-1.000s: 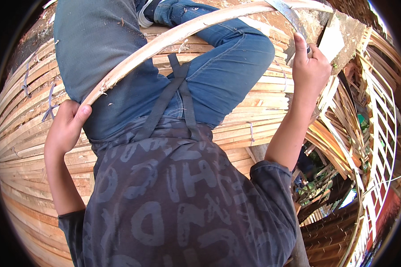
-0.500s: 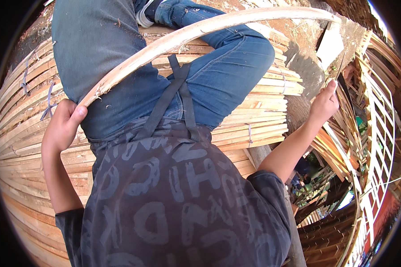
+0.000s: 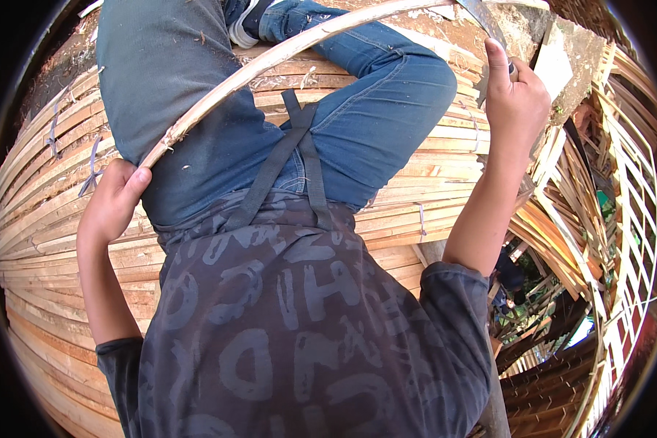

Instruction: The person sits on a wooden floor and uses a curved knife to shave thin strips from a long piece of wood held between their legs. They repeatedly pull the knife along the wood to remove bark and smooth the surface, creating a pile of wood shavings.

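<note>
My left hand (image 3: 113,197) is closed on the near end of a long, pale wooden strip (image 3: 270,62), thumb on top. The strip runs over my left thigh, up and away to the right, and looks bowed in this view. Rough fibres stand out on it close to my left hand. My right hand (image 3: 517,98) is raised at the upper right, wrapped round the dark handle of a knife (image 3: 483,18). Its grey blade points up and left, crossing the far part of the strip. I cannot tell whether it touches the wood. The tip is cut off by the picture's edge.
Bundles of sawn wooden slats (image 3: 58,285), tied with thin cords, lie under and around my legs. A pale flat piece (image 3: 555,69) leans at the upper right. A lattice of thin strips (image 3: 631,219) and loose slats (image 3: 551,244) stand along the right side. Shavings are scattered about.
My right hand has moved up and left, bringing the knife blade over the far part of the strip. My left hand has kept its hold on the near end.
</note>
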The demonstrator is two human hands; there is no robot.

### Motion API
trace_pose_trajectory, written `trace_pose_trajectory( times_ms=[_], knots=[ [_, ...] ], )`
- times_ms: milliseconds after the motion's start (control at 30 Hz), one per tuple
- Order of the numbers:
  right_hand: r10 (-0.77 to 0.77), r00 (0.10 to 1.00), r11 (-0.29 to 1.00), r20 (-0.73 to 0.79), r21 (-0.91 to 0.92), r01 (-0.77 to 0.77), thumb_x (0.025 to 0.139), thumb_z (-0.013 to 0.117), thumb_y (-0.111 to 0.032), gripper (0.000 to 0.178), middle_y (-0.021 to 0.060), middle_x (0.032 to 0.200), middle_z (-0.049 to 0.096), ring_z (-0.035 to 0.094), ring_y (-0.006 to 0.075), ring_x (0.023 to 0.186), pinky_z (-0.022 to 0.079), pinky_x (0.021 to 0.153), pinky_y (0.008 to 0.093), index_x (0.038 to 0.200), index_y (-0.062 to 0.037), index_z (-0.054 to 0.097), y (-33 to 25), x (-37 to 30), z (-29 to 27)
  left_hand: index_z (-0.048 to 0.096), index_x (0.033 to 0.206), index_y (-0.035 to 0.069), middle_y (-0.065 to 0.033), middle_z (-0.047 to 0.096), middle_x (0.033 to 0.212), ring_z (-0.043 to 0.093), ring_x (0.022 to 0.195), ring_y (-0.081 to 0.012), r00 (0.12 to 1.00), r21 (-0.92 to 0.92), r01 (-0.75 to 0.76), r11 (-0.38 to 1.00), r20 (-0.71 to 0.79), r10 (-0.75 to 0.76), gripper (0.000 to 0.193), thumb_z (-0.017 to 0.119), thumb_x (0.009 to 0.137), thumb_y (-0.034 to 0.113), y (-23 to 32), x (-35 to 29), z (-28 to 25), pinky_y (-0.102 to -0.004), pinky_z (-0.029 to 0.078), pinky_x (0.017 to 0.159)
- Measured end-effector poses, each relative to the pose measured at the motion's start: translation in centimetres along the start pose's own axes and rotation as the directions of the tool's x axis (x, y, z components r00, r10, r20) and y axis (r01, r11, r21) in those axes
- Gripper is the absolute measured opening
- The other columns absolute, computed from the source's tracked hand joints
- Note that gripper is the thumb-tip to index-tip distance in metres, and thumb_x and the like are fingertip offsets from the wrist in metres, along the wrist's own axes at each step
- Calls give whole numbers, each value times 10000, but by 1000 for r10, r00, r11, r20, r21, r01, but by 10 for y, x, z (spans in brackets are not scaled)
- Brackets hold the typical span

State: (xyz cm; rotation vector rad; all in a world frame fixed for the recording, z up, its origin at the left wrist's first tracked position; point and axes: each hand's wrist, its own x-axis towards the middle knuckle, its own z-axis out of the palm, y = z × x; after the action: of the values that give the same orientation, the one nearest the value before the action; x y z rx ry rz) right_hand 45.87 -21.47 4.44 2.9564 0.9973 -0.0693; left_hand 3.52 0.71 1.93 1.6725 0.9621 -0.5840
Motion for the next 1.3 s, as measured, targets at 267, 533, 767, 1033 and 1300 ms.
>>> trace_pose_trajectory(
  times_ms=[267, 533, 767, 1033, 1300],
  knots=[
    [126, 988, 992, -87, 4, -126, 766, 529, -736, 732, 136, 602, 618, 618, 306, 603, 484, 590, 397, 710, -24, 688, 13, 19, 5, 422, 664, 19, -33, 417, 592, 401, 563, -129, 986, 32, 62, 998, 151, -66, 676, 391, 910, 649, -2, 2, -10, -304, 362, 517],
    [179, 963, 978, -202, -67, -196, 793, 478, -748, 750, 193, 742, 662, 631, 330, 763, 485, 712, 405, 887, -49, 733, 62, 25, 9, 392, 638, 14, -16, 360, 561, 354, 552, -118, 993, -10, 66, 998, 103, -64, 679, 456, 875, 647, -2, 3, -7, -318, 324, 492],
    [-29, 997, 999, -69, -30, 27, 812, 533, -674, 685, 183, 628, 635, 656, 331, 652, 516, 632, 396, 834, -16, 722, -3, -4, -6, 417, 706, 24, -20, 394, 596, 378, 563, -120, 985, 31, 86, 996, 147, -90, 668, 457, 861, 673, -20, 4, -13, -301, 349, 511],
    [512, 849, 827, -130, -193, -528, 870, 422, -656, 765, 236, 778, 652, 620, 385, 783, 455, 730, 454, 719, 57, 658, 115, 40, -31, 418, 648, 13, -25, 356, 577, 375, 584, -126, 999, 1, 34, 999, 10, -34, 717, 486, 829, 703, -24, -4, -8, -321, 333, 515],
    [242, 953, 947, -182, 258, -191, 928, 534, -471, 597, 40, 473, 389, 338, 157, 483, 312, 483, 345, 664, 60, 609, 97, -18, -22, 293, 519, 46, 24, 252, 481, 278, 473, -108, 996, -75, 16, 997, 89, -9, 793, 441, 791, 777, -23, 6, -10, -333, 217, 434]
  ],
)
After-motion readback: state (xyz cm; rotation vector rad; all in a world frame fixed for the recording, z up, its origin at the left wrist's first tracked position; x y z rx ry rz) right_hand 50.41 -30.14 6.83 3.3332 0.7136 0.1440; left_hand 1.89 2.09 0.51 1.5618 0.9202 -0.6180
